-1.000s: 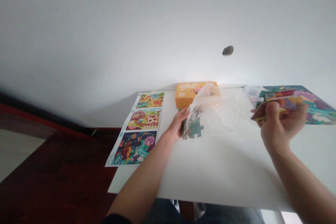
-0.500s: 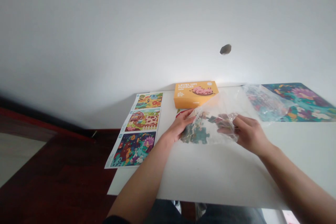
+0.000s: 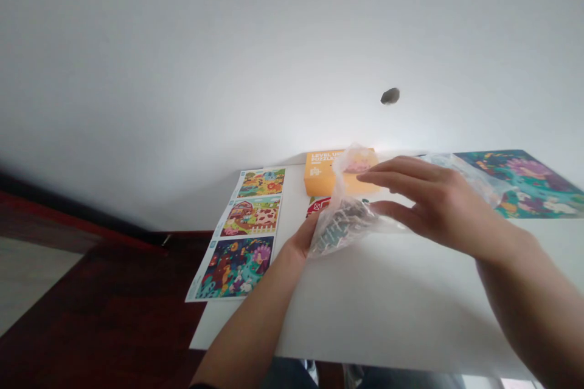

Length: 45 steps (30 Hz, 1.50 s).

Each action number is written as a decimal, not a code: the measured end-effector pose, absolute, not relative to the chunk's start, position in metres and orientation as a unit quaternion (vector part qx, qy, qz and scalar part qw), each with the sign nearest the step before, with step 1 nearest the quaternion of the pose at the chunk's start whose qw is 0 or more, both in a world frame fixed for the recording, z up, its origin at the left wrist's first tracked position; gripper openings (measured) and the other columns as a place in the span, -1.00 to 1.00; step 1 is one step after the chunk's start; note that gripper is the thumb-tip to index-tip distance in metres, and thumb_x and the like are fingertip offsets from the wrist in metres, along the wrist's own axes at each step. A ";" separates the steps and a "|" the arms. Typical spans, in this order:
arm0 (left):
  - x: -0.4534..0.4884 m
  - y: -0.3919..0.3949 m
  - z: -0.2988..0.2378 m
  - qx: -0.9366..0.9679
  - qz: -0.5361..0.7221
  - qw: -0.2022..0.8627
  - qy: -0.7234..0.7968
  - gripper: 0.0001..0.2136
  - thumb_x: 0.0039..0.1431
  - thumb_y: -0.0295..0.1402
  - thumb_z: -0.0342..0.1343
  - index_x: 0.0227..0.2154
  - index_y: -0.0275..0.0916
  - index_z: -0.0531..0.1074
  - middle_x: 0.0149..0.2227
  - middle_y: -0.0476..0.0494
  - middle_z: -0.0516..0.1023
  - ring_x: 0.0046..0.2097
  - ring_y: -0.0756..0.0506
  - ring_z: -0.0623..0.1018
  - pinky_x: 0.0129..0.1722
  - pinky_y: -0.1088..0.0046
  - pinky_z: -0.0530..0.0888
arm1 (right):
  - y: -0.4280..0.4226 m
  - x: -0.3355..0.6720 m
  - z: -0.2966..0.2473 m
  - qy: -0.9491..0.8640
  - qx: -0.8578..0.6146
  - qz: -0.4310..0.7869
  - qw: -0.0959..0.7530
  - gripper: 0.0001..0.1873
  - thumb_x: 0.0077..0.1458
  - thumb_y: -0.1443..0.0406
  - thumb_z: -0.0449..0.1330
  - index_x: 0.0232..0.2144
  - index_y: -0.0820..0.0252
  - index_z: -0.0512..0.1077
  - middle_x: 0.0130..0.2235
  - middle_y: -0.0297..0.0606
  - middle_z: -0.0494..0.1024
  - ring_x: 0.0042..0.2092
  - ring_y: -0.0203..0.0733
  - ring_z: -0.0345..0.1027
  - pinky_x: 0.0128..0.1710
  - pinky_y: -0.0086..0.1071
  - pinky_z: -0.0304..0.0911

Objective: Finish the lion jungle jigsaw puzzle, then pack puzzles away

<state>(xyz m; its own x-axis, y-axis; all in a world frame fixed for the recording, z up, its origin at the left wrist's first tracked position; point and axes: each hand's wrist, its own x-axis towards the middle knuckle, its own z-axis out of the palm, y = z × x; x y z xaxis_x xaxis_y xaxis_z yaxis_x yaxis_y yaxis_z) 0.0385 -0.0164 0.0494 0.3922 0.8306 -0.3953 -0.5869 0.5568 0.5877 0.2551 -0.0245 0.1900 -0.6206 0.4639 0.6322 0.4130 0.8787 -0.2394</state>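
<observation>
The left hand (image 3: 298, 237) pinches a clear plastic bag (image 3: 340, 191) of jigsaw pieces (image 3: 347, 219) on the bench (image 3: 387, 310); the open right hand (image 3: 433, 200) hovers empty just beside it, an orange puzzle box (image 3: 322, 175) just beyond both hands.

Orange puzzle box (image 3: 319, 177) (picture sheets (image 3: 250, 219) alongside)

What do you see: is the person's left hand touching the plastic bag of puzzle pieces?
Touching: the head view shows the left hand against the lower left edge of the clear plastic bag of jigsaw pieces, with its fingers on the plastic.
</observation>
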 end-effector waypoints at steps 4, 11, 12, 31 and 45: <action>0.017 -0.014 0.045 0.142 0.409 0.854 0.289 -0.77 0.25 -0.33 -0.03 -0.22 -0.36 0.46 -0.41 -0.22 0.52 -0.55 -0.01 0.44 -0.67 0.57 0.34 | -0.018 0.236 0.191 -0.640 -0.309 -0.016 0.703 -0.89 0.17 0.35 0.19 -0.24 0.14 0.50 -0.34 -0.27 0.51 -0.37 -0.23 0.40 -0.40 -0.31 0.32; -0.014 -0.012 0.041 0.042 0.559 0.806 0.190 -0.68 0.28 -0.39 -0.09 0.07 -0.18 0.28 -0.12 -0.29 0.51 -0.60 0.14 0.27 -0.76 0.74 0.18 | 0.033 0.229 0.123 -0.729 -0.462 0.186 0.470 -0.83 0.15 0.31 0.13 -0.24 0.22 0.49 -0.40 -0.28 0.54 -0.40 -0.25 0.41 -0.37 -0.37 0.33; -0.017 -0.010 0.041 0.038 0.572 0.798 0.186 -0.66 0.28 -0.40 -0.08 0.10 -0.16 0.26 -0.07 -0.29 0.50 -0.60 0.15 0.27 -0.75 0.75 0.20 | 0.035 0.224 0.110 -0.776 -0.446 0.205 0.397 -0.81 0.15 0.30 0.12 -0.23 0.22 0.51 -0.36 -0.25 0.58 -0.38 -0.24 0.43 -0.32 -0.35 0.34; -0.024 0.004 0.030 0.052 0.599 0.770 0.213 -0.65 0.25 -0.34 -0.05 0.10 -0.14 0.30 -0.05 -0.26 0.48 -0.52 0.12 0.30 -0.65 0.72 0.30 | 0.015 0.182 0.014 -0.910 -0.354 0.135 0.169 -0.30 0.18 -0.13 0.06 0.20 0.16 0.30 0.20 0.07 0.29 0.21 0.12 0.10 0.15 -0.02 0.07; -0.018 0.004 0.030 0.045 0.568 0.806 0.159 -0.59 0.20 -0.28 -0.06 0.10 -0.27 0.28 -0.10 -0.35 0.49 -0.50 0.07 0.30 -0.63 0.68 0.34 | -0.033 0.251 0.023 -0.901 -0.361 0.173 0.168 -0.46 0.25 0.07 0.07 0.24 0.03 0.26 0.22 -0.07 0.31 0.22 0.06 0.14 0.22 0.03 0.06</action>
<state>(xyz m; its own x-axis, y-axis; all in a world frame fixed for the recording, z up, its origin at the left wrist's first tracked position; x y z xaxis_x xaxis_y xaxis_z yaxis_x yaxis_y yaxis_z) -0.0180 0.0038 0.0297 0.3041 0.9301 -0.2060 -0.9014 0.3509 0.2537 0.2513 -0.0326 0.0231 -0.6826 0.7088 0.1781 0.5926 0.6794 -0.4327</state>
